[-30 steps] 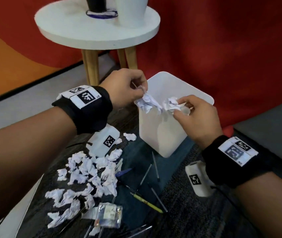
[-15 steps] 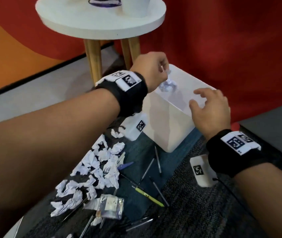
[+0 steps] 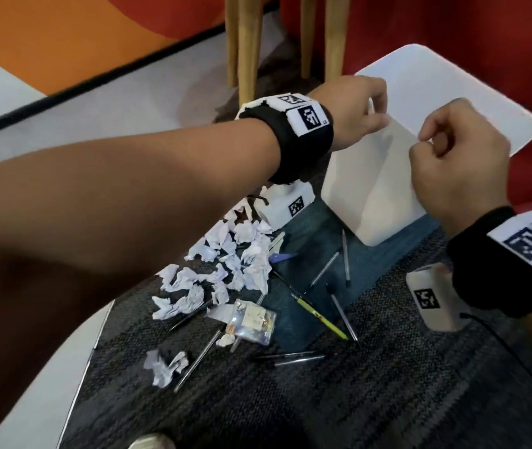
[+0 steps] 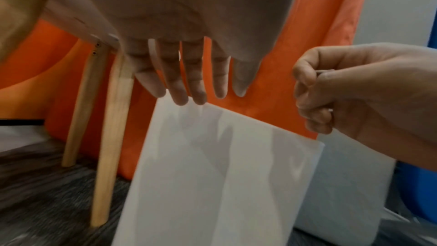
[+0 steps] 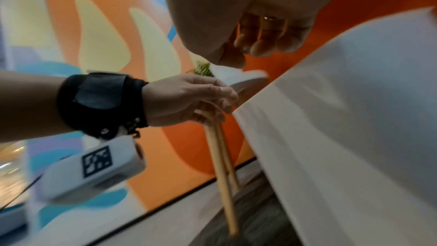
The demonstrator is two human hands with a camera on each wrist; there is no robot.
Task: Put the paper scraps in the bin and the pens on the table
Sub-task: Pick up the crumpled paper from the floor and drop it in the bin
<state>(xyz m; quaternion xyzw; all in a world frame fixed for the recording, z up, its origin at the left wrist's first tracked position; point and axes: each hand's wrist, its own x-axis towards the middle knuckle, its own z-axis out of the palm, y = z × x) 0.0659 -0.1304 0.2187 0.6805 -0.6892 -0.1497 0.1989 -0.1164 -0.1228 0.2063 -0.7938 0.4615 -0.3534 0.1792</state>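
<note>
A white bin (image 3: 371, 196) stands on the dark carpet by the wooden table legs (image 3: 248, 43). My left hand (image 3: 378, 115) hovers over the bin's left rim. Its fingers (image 4: 189, 85) hang straight down and hold nothing. My right hand (image 3: 430, 140) is over the near rim with its fingers curled into a fist (image 4: 312, 100), and no paper shows in it. A pile of crumpled white paper scraps (image 3: 225, 264) lies on the floor to the left of the bin. Several pens (image 3: 323, 273), one of them yellow-green (image 3: 319, 315), are scattered beside the pile.
A clear plastic wrapper (image 3: 251, 322) lies among the pens, and two more scraps (image 3: 164, 367) lie nearer to me. A red and orange wall stands behind the bin (image 4: 212, 175). The tabletop is out of the head view; its underside (image 4: 78, 12) shows above the legs.
Both hands carried scraps over the bin and let them go. The left hand now hangs open, and the right hand's fingers have curled up. The head view has tilted down.
</note>
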